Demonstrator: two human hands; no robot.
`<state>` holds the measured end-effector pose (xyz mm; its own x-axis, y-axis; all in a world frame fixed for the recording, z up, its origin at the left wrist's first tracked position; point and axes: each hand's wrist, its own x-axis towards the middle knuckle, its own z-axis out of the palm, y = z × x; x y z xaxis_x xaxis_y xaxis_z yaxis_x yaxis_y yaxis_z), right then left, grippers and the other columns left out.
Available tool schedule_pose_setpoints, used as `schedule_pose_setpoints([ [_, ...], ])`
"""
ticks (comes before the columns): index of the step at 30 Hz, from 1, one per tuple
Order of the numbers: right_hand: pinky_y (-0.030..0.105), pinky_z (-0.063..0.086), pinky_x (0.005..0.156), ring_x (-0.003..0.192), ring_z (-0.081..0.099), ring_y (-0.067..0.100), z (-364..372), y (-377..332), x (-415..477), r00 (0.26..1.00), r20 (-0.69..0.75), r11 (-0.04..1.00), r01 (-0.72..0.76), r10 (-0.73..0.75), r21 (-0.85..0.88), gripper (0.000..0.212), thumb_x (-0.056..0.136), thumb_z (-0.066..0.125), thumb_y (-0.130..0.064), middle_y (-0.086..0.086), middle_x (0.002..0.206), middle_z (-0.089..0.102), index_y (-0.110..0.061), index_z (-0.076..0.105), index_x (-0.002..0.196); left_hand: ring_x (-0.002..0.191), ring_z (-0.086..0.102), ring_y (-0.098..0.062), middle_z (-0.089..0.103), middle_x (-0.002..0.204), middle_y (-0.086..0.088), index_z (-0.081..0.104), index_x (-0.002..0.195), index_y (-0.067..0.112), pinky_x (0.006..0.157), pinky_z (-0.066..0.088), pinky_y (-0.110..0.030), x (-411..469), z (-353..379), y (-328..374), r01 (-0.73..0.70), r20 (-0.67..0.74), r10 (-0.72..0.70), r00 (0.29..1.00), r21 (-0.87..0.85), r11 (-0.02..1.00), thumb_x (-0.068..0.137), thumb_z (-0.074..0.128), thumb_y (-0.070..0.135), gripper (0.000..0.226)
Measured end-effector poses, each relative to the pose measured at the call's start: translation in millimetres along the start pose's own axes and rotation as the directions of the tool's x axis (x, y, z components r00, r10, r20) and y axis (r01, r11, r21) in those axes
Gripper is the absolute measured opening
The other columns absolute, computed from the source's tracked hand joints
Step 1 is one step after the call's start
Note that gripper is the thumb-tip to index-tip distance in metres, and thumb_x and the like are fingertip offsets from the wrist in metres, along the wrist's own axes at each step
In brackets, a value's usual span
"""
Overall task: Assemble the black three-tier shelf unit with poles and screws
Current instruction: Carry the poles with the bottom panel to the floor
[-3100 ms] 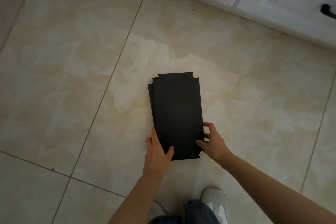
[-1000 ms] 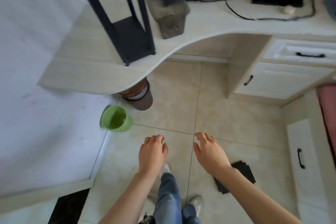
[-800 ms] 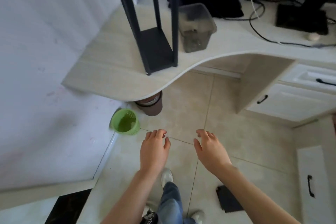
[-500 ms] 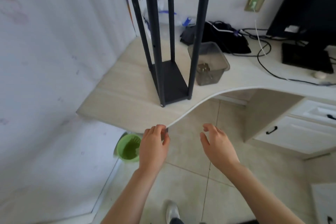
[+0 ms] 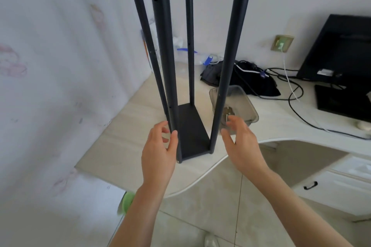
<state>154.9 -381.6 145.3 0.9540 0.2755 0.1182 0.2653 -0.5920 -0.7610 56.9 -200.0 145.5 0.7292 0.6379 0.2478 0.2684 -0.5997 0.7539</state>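
A black shelf frame stands upright on the desk [image 5: 124, 146]: several black poles rise from one black bottom board [image 5: 190, 130]. My left hand [image 5: 158, 146] is beside the front-left pole [image 5: 166, 46], fingers spread, its thumb tip against the pole. My right hand [image 5: 241, 142] hovers with relaxed fingers just right of the front-right pole [image 5: 228, 46] and holds nothing. Behind that hand sits a clear plastic tub [image 5: 243, 102] with metal hardware [image 5: 228, 112] in it.
A wall runs close along the left. Black cloth [image 5: 251, 80], cables [image 5: 293, 94] and a monitor [image 5: 341, 50] crowd the back right of the desk. White drawers [image 5: 331, 186] stand at right. A green basket [image 5: 126, 202] sits under the desk edge.
The view rose from the black boards on the floor to the desk. Both hands let go of the boards and moved up and forward to the frame's front poles.
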Motion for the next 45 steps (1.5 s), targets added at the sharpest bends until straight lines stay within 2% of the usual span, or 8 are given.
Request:
schedule_pose_setpoints([
  [6, 0.027, 0.043, 0.092, 0.104, 0.051, -0.003, -16, -7, 67, 0.997, -0.064, 0.983, 0.051, -0.040, 0.178, 0.045, 0.101, 0.050, -0.034, -0.010, 0.127, 0.052, -0.026, 0.037, 0.143, 0.095, 0.058, -0.004, 0.057, 0.115, 0.015, 0.054, 0.132, 0.024, 0.076, 0.043, -0.009, 41, 23, 18, 0.020, -0.090, -0.024, 0.996, -0.041, 0.999, 0.090, 0.048, 0.057, 0.053],
  [11, 0.039, 0.052, 0.098, 0.117, 0.057, 0.011, -8, -9, 89, 0.996, -0.006, 0.950, 0.086, -0.088, 0.301, 0.045, 0.099, 0.055, -0.033, -0.008, 0.127, 0.057, -0.032, 0.036, 0.140, 0.088, 0.063, 0.008, 0.061, 0.094, 0.027, 0.053, 0.115, 0.036, 0.069, 0.045, 0.000, 55, 36, 19, 0.005, -0.164, -0.037, 0.986, -0.192, 0.981, 0.086, 0.052, 0.059, 0.037],
  [16, 0.013, 0.048, 0.075, 0.094, 0.062, 0.000, 1, -13, 99, 0.988, 0.034, 0.906, 0.123, -0.150, 0.406, 0.026, 0.099, 0.054, -0.031, -0.021, 0.099, 0.062, -0.039, 0.042, 0.120, 0.083, 0.070, -0.008, 0.069, 0.081, 0.012, 0.056, 0.102, 0.041, 0.074, 0.050, -0.008, 65, 42, 27, -0.002, -0.156, -0.072, 0.985, -0.429, 0.903, 0.086, 0.057, 0.057, 0.023],
  [23, 0.015, 0.049, 0.060, 0.070, 0.058, 0.007, 12, -13, 109, 0.987, 0.058, 0.896, 0.112, -0.151, 0.430, 0.018, 0.102, 0.047, -0.026, -0.005, 0.078, 0.060, -0.042, 0.039, 0.102, 0.066, 0.065, -0.010, 0.061, 0.067, 0.010, 0.058, 0.095, 0.020, 0.063, 0.051, -0.011, 73, 54, 25, -0.021, -0.198, -0.074, 0.977, -0.437, 0.899, 0.085, 0.053, 0.061, 0.042],
  [30, 0.030, 0.050, 0.058, 0.065, 0.053, 0.015, 10, -22, 130, 0.983, -0.008, 0.878, 0.166, -0.182, 0.450, 0.025, 0.103, 0.046, -0.028, -0.007, 0.078, 0.056, -0.051, 0.039, 0.111, 0.056, 0.062, -0.012, 0.057, 0.061, 0.004, 0.058, 0.092, 0.016, 0.057, 0.048, -0.011, 96, 55, 36, -0.076, -0.236, -0.026, 0.971, -0.413, 0.907, 0.086, 0.052, 0.062, 0.047],
  [34, 0.030, 0.049, 0.056, 0.061, 0.051, 0.005, 6, -29, 149, 0.981, -0.043, 0.873, 0.190, -0.191, 0.450, 0.025, 0.103, 0.047, -0.028, -0.012, 0.071, 0.054, -0.039, 0.038, 0.124, 0.050, 0.057, -0.012, 0.054, 0.059, -0.001, 0.054, 0.086, 0.021, 0.053, 0.048, -0.014, 116, 53, 50, -0.097, -0.236, -0.005, 0.972, -0.421, 0.902, 0.086, 0.050, 0.063, 0.042],
  [39, 0.015, 0.046, 0.060, 0.067, 0.057, -0.003, 0, -43, 163, 0.976, -0.032, 0.877, 0.207, -0.214, 0.434, 0.034, 0.104, 0.045, -0.027, -0.023, 0.073, 0.055, -0.025, 0.037, 0.137, 0.047, 0.053, -0.015, 0.052, 0.058, -0.003, 0.054, 0.086, 0.030, 0.048, 0.048, -0.024, 133, 46, 62, -0.103, -0.268, -0.011, 0.963, -0.408, 0.907, 0.099, 0.059, 0.038, 0.016],
  [45, 0.016, 0.044, 0.064, 0.071, 0.055, -0.005, -11, -51, 155, 0.973, -0.060, 0.862, 0.225, -0.223, 0.454, 0.038, 0.103, 0.047, -0.025, -0.025, 0.079, 0.054, -0.017, 0.038, 0.139, 0.051, 0.050, -0.033, 0.049, 0.060, -0.010, 0.053, 0.079, 0.029, 0.046, 0.047, -0.043, 131, 34, 77, -0.097, -0.275, -0.036, 0.961, -0.455, 0.885, 0.093, 0.060, 0.048, 0.024],
])
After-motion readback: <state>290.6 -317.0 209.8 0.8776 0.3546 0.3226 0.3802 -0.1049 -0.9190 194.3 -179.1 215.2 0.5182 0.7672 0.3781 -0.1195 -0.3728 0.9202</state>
